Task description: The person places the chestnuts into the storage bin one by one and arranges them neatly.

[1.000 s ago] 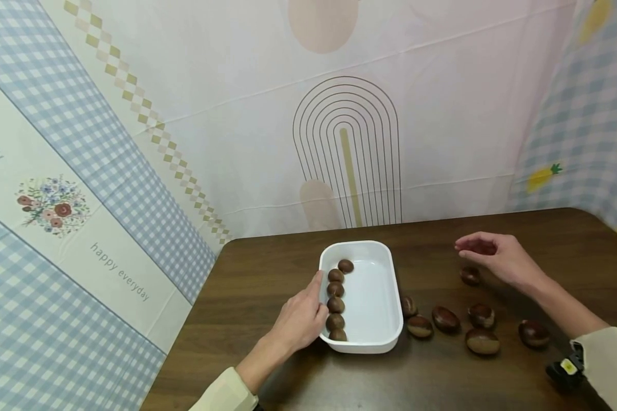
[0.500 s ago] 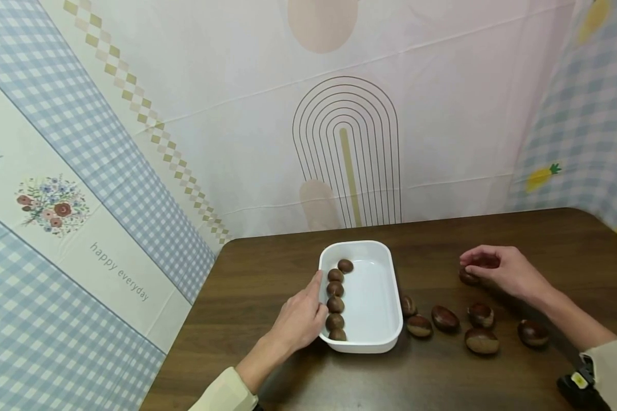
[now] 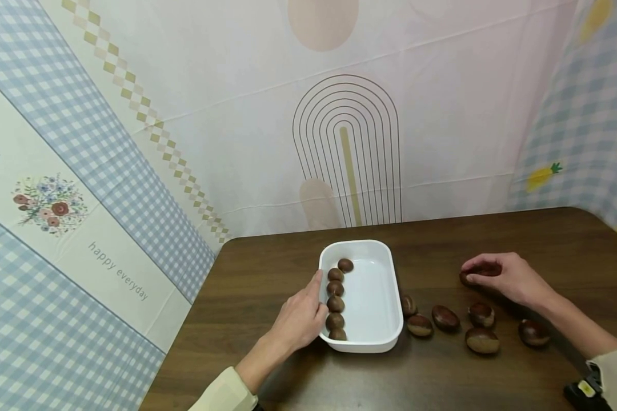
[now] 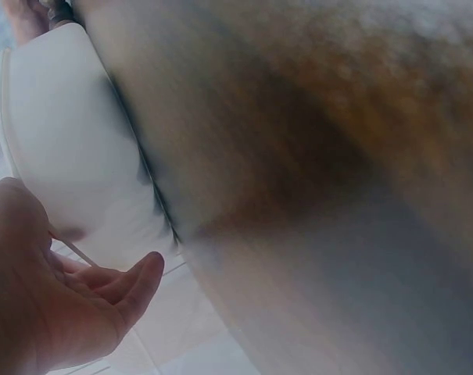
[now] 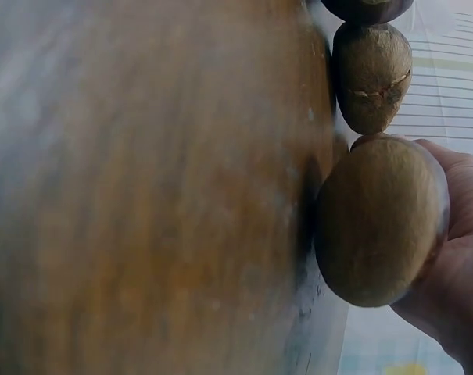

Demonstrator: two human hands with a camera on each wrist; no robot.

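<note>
Chestnut [image 3: 464, 278] is at the right part of the dark wooden table [image 3: 267, 274], pinched between thumb and fingers of the right hand [image 3: 511, 281]. The left hand [image 3: 299, 319] grips the side of the white dish [image 3: 372, 302], which contains six smaller-looking chestnuts [image 3: 335, 288].

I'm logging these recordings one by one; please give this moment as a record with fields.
Left hand: touching the left side of the white dish
Right hand: thumb and fingers around a chestnut
In the dish: six chestnuts, five in a row along its left side
Outside it: six other chestnuts, to its right
Surface: dark brown table
</note>
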